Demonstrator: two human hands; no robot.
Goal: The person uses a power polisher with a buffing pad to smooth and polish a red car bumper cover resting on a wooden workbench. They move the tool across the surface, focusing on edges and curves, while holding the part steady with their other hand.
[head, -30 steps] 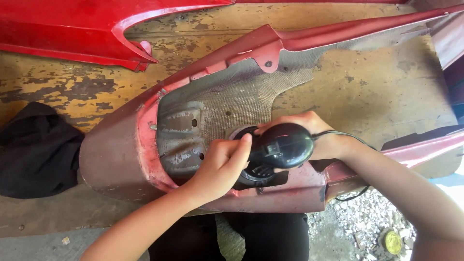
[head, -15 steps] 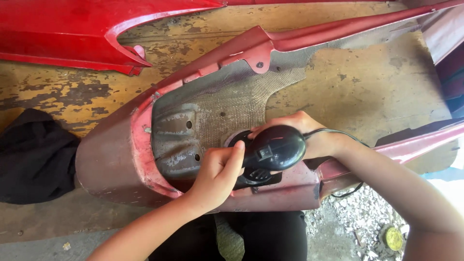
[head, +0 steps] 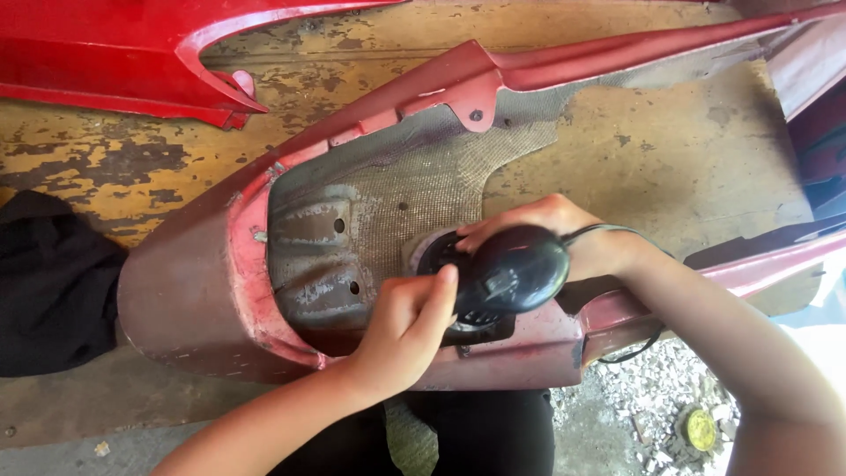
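While both hands (head: 401, 326) grip it, rounded black sander (head: 515, 269) meets dull fairing (head: 220, 300).

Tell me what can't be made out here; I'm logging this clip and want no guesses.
Head view:
- Working face of the black power tool: hidden by its own body and both hands.
- Right hand: mostly behind the tool.
- Red fairing shell: right end cut off by the frame edge.
- Yellow round thing on the gravel: too small to identify.

Shell (head: 352, 220): lies on the desk (head: 132, 167).
Sander (head: 511, 269): inside the shell, between both hands.
Cloth (head: 48, 282): left of the shell.
Panel (head: 115, 53): behind the shell.
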